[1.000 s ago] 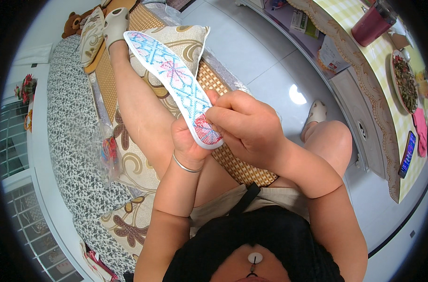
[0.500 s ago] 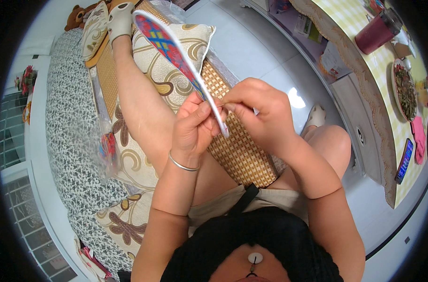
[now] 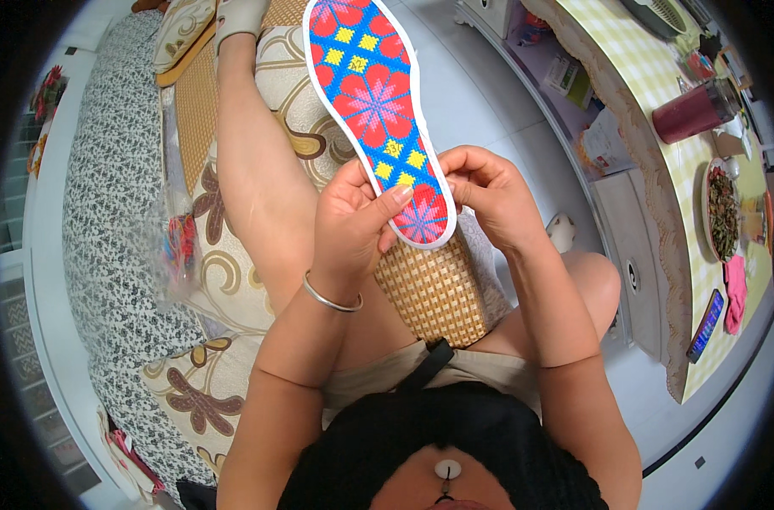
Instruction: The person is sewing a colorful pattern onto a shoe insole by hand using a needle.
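Both hands meet at the heel end of an embroidered insole (image 3: 377,110), raised in front of the chest. Left hand (image 3: 350,223): fingers curled behind the heel, thumb laid across the front face, pinching it. Right hand (image 3: 487,194): fingertips closed on the heel's right edge; whether they also hold a needle or thread cannot be told.

Insole: stitched face toward the camera, blue ground with red flower motifs and small yellow squares, white rim. Only the heel is gripped, so the toe end runs up and away from the hands, unsupported. Judgement: this grip steadies the heel from both sides and turns the worked face up for a clear look.

Below the hands, a woven mat (image 3: 434,289) lies across the lap (partly covered by the wrists). A silver bangle (image 3: 330,297) sits on the left wrist. Left of the left hand, well apart, a clear bag of coloured threads (image 3: 176,246) rests on a patterned bedcover (image 3: 107,229). Far right of the right hand stands a worktop (image 3: 684,178) with a checked cloth, carrying a dark red tumbler (image 3: 694,111) and a dish of food (image 3: 724,206).
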Motion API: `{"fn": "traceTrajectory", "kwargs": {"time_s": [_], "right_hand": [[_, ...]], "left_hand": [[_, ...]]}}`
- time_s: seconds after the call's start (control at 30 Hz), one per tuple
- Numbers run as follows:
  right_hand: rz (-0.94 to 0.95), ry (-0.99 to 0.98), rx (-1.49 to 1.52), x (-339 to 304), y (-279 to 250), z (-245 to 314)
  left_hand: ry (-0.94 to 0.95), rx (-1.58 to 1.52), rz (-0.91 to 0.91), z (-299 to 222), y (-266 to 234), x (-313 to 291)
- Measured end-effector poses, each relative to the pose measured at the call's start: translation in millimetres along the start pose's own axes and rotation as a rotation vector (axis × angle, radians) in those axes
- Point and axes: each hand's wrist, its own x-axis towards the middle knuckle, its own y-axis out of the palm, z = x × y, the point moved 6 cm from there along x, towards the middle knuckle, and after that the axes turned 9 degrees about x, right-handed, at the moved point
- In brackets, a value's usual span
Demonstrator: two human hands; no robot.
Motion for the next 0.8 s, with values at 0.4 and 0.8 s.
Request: {"fn": "traceTrajectory", "kwargs": {"time_s": [0.4,0.8], "right_hand": [[-0.141,-0.407,-0.455,-12,14,31],[-0.127,-0.826,-0.886,-27,37,39]], "left_hand": [[0.039,0.064,-0.054,3,-4,1],[0.104,0.157,-0.096,3,-3,-1]]}}
